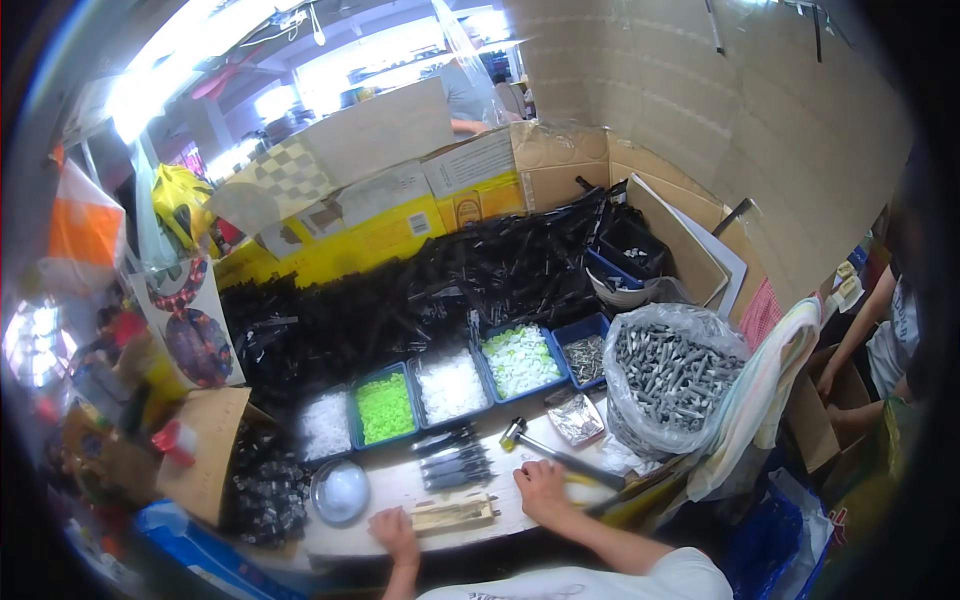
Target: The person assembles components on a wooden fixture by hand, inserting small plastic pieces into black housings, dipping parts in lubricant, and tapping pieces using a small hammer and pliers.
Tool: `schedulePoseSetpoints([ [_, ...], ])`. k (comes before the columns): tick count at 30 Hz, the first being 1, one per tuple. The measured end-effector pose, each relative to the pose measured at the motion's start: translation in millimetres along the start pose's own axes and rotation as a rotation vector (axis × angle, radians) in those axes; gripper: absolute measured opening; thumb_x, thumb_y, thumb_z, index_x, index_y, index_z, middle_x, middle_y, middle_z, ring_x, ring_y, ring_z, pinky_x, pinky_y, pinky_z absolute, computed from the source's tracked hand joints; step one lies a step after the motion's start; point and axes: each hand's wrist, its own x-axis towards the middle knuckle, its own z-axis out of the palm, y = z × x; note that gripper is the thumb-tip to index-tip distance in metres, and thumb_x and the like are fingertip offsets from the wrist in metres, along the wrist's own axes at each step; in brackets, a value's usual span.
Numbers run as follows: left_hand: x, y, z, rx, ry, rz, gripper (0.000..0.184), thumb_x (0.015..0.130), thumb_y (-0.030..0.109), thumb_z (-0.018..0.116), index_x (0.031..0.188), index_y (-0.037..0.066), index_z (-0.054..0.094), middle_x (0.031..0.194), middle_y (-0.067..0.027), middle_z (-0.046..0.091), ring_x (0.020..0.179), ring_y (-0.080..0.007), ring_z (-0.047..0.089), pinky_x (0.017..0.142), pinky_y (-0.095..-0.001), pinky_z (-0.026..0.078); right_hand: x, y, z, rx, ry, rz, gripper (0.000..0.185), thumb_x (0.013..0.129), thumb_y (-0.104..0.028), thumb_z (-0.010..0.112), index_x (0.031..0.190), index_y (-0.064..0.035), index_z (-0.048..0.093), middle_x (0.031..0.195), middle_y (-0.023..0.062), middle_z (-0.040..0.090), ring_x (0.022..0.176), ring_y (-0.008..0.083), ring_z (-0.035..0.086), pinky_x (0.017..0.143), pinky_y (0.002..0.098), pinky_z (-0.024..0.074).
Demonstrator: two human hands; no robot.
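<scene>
My left hand [396,534] rests at the left end of a wooden block [455,512] near the bench's front edge. Its fingers are bent together; whether they hold anything is too small to tell. My right hand [543,491] is to the right of the block, fingers curled on the bench, with any held item not visible. Between and beyond the hands lies a row of dark grey parts [455,460]. A hammer [560,455] lies just beyond my right hand. Left of my left hand stands a round clear bowl [342,492] with whitish contents.
Blue trays of white pieces [450,386], green pieces [385,408] and screws [585,358] line the bench's back. A bag of grey parts [672,370] stands right, with a foil-like packet [575,417] nearby. Black parts [430,280] are heaped behind. Another person's arms [862,330] show far right.
</scene>
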Motion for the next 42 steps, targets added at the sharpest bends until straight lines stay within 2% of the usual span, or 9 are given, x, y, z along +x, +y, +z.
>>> schedulePoseSetpoints([
  [8, -2.6, -5.2, 2.6, -0.015, 0.004, -0.005, 0.009, 0.075, 0.006, 0.058, 0.081, 0.008, 0.063, 0.081, -0.0051, 0.054, 0.083, -0.0233, 0.049, 0.075, -0.0367, 0.034, 2.4, -3.7, -5.6, -0.022, 0.013, -0.011, 0.016, 0.073, -0.006, 0.048, 0.088, -0.0052, 0.055, 0.09, 0.0095, 0.051, 0.087, 0.0243, 0.045, 0.076, 0.0412, 0.0298],
  [12, -0.9, -1.4, -0.5, -0.014, 0.011, -0.014, 0.009, 0.075, 0.006, 0.058, 0.082, 0.008, 0.063, 0.081, -0.0048, 0.054, 0.083, -0.0231, 0.049, 0.075, -0.0364, 0.034, 1.5, -4.3, -5.1, -0.023, 0.019, -0.018, 0.017, 0.073, -0.006, 0.048, 0.088, -0.0049, 0.055, 0.09, 0.0096, 0.051, 0.087, 0.0243, 0.045, 0.076, 0.041, 0.03],
  [14, -1.4, -2.2, -0.8, -0.02, 0.006, -0.016, 0.009, 0.075, 0.006, 0.058, 0.082, 0.008, 0.063, 0.081, -0.0047, 0.054, 0.083, -0.023, 0.049, 0.075, -0.0362, 0.034, 0.0, -1.8, 0.4, -0.044, -0.017, -0.013, 0.03, 0.065, -0.006, 0.053, 0.095, -0.0065, 0.058, 0.095, 0.0094, 0.052, 0.089, 0.0257, 0.046, 0.076, 0.0437, 0.03],
  [17, -1.9, -4.9, 1.0, -0.029, -0.006, -0.023, 0.009, 0.075, 0.006, 0.058, 0.081, 0.008, 0.063, 0.081, -0.0046, 0.054, 0.083, -0.0228, 0.049, 0.075, -0.0362, 0.034, -0.5, -0.3, 3.0, -0.032, -0.005, -0.017, 0.031, 0.065, -0.005, 0.053, 0.095, -0.0065, 0.058, 0.094, 0.0089, 0.052, 0.088, 0.0256, 0.046, 0.074, 0.043, 0.03],
  [30, 0.2, 0.0, -0.3, -0.038, 0.011, -0.014, 0.007, 0.075, 0.006, 0.058, 0.081, 0.008, 0.062, 0.08, -0.0052, 0.054, 0.083, -0.0234, 0.049, 0.075, -0.0368, 0.034, 1.5, -2.6, 2.7, -0.025, 0.0, -0.037, 0.028, 0.064, -0.004, 0.053, 0.092, -0.0065, 0.058, 0.092, 0.0087, 0.052, 0.087, 0.0253, 0.045, 0.074, 0.0432, 0.0303],
  [31, 0.4, 1.0, -3.2, -0.038, 0.011, -0.006, 0.007, 0.075, 0.006, 0.058, 0.081, 0.008, 0.062, 0.08, -0.0054, 0.054, 0.083, -0.0236, 0.049, 0.075, -0.037, 0.034, 2.2, -3.5, 1.0, -0.011, -0.01, -0.022, 0.024, 0.067, -0.005, 0.051, 0.09, -0.0061, 0.056, 0.091, 0.0093, 0.051, 0.087, 0.025, 0.045, 0.075, 0.0427, 0.03],
  [32, 0.3, 1.4, -2.1, -0.055, 0.014, -0.029, 0.009, 0.072, 0.007, 0.056, 0.079, 0.008, 0.062, 0.08, -0.0084, 0.054, 0.081, -0.0283, 0.047, 0.073, -0.0417, 0.034, 1.6, -3.8, -1.2, -0.006, -0.022, 0.003, 0.019, 0.07, -0.005, 0.049, 0.089, -0.0058, 0.054, 0.09, 0.0098, 0.051, 0.087, 0.0247, 0.046, 0.075, 0.0422, 0.0298],
  [39, -0.8, -0.3, 0.0, -0.045, 0.002, -0.032, 0.009, 0.072, 0.007, 0.055, 0.079, 0.008, 0.062, 0.08, -0.0081, 0.054, 0.081, -0.0277, 0.047, 0.074, -0.0413, 0.033, 1.6, -3.3, -3.2, -0.015, -0.001, -0.014, 0.017, 0.072, -0.005, 0.049, 0.088, -0.0059, 0.054, 0.091, 0.0103, 0.05, 0.088, 0.025, 0.045, 0.076, 0.0419, 0.0297],
  [42, -1.1, -1.4, 0.3, -0.054, -0.009, -0.046, 0.009, 0.072, 0.007, 0.056, 0.079, 0.007, 0.062, 0.08, -0.0081, 0.054, 0.082, -0.0276, 0.047, 0.074, -0.0414, 0.033, 0.5, -2.8, -0.2, -0.037, -0.036, 0.003, 0.026, 0.067, -0.005, 0.051, 0.093, -0.0065, 0.058, 0.093, 0.009, 0.052, 0.087, 0.0256, 0.046, 0.076, 0.0435, 0.0306],
])
